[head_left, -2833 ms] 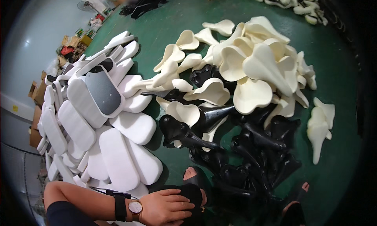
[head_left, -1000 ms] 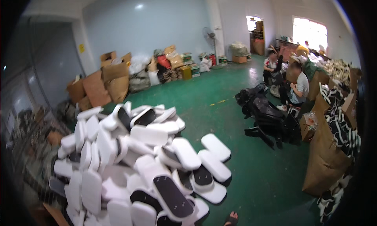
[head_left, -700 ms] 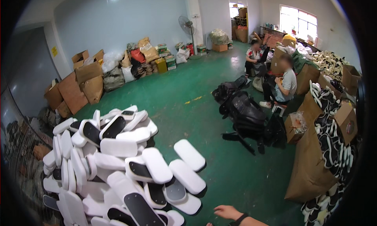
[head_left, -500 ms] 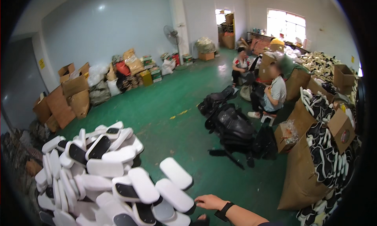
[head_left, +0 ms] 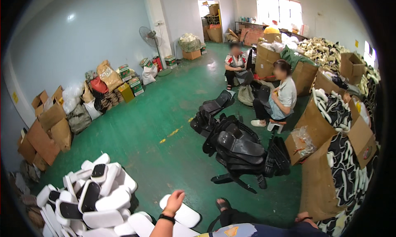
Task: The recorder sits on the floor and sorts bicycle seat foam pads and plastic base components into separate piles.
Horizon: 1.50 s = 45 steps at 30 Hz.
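Note:
My left hand (head_left: 175,202), with a black band on its wrist, hovers over a white oblong pad (head_left: 186,214) on the floor. Its fingers look loosely spread, with nothing visible in them. Beside it, at the lower left, lies a heap of similar rounded white pads (head_left: 103,219), some showing black backs. At the lower right, my right hand (head_left: 303,217) is partly in view near the foot of a large cardboard box (head_left: 315,191); its fingers are not clear.
Black moulded panels (head_left: 239,144) lie piled mid-floor. Two people (head_left: 284,92) sit beyond them. Boxes of black-and-white pieces (head_left: 344,171) line the right. Cartons and sacks (head_left: 78,117) stand along the left wall, a fan (head_left: 149,37) farther back. My sandalled foot (head_left: 222,204) shows below.
The view has swung, so the white heap sits lower and farther left. My left hand has risen, its fingers now pointing upward. My right hand and my foot have come into clearer view.

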### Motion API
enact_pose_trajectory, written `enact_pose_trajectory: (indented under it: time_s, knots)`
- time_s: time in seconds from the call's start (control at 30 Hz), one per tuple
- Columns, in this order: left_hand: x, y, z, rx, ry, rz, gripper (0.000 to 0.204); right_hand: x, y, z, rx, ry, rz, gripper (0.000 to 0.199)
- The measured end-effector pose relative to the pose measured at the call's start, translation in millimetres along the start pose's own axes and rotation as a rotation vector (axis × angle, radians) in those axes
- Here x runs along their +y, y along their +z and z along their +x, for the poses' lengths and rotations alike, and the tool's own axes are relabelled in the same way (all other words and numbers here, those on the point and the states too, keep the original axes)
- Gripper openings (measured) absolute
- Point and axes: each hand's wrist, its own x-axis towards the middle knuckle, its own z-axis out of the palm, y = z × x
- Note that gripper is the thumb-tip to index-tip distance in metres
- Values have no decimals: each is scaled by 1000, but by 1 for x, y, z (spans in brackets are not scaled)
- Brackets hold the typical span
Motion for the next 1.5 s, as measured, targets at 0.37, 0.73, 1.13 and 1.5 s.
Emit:
enact_pose_trajectory:
  time_s: [0.37,0.73,1.13,1.5]
  knots:
    - [-50,-50,227,-601,-211,651,40,-510,-202,129,390,-617,-427,33]
    - [-130,-230,549,-377,-123,677,39,-1084,-540,-28,243,-1333,265,31]
    - [-101,-433,1060,-55,-156,485,25,-1075,-639,172,-199,-79,1338,27]
    - [-35,-345,1458,-807,-90,907,32,-1369,-948,345,97,-528,377,34]
